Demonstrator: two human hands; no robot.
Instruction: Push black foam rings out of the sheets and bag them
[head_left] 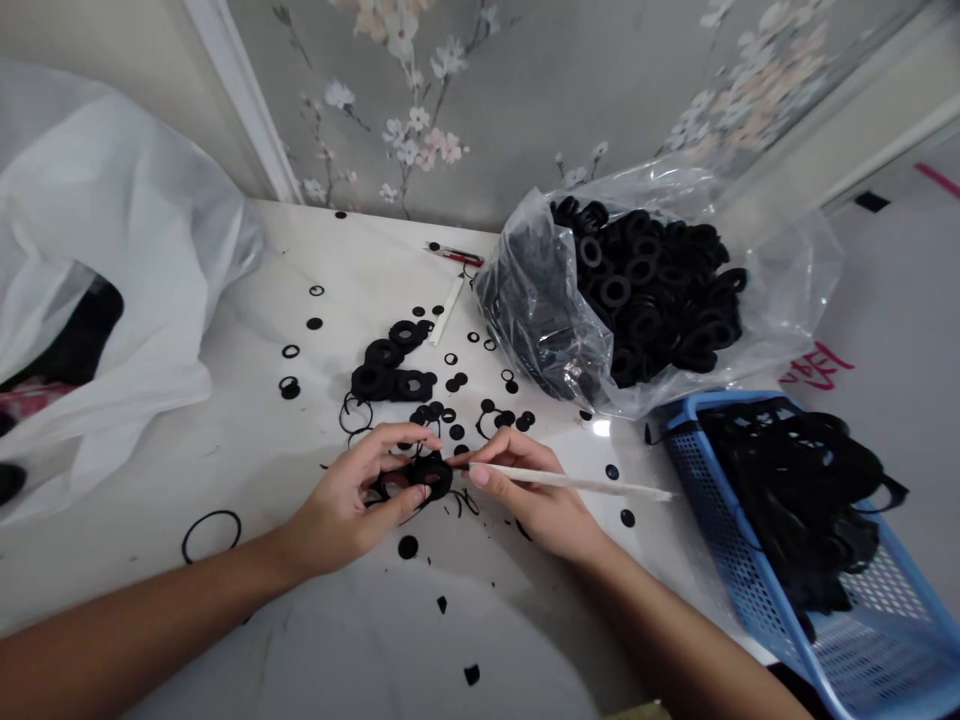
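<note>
Partly hidden, a black ring (433, 477) is sitting pinched in the left hand (352, 497); the right hand (529, 490) is gripping a white stick (577, 481).

No wording can be read with certainty. Just above the blue plastic mesh basket (705, 402), red handwritten marks (816, 367) sit on the pale surface, resembling a few scrawled characters, but they are too blurred and slanted to make out.
</note>
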